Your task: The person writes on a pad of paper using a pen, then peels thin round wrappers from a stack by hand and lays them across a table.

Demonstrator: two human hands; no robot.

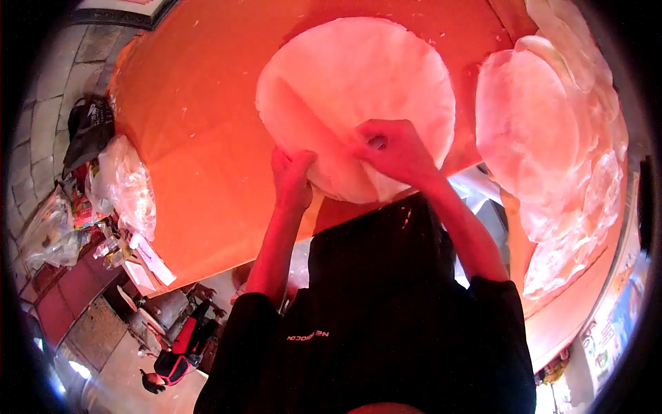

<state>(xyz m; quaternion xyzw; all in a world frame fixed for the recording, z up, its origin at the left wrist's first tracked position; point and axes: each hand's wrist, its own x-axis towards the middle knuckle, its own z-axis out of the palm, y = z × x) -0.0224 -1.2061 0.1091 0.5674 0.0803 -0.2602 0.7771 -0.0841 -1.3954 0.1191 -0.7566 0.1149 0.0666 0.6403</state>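
Note:
A large, round, soft-looking white sheet (pixel 358 65), tinted pink by the light, lies at the near edge of the orange table. Its material is unclear. My left hand (pixel 295 178) grips its lower left rim, with the thumb on top and the other fingers mostly hidden. Over the lower middle of the sheet, my right hand (pixel 400 148) is closed in a pinch. A crease runs up and left from near its fingertips, which seem to hold a bit of the sheet. To the right lies a pile of similar thin white sheets (pixel 527 117), overlapping and crumpled toward the bottom.
The orange table (pixel 200 186) spreads out to the left. Clear plastic bags (pixel 131 186) and a black bag (pixel 89 131) sit beyond its left edge. At lower left, a person (pixel 179 352) in red and black is on the floor area. Bright printed panels (pixel 620 310) stand at right.

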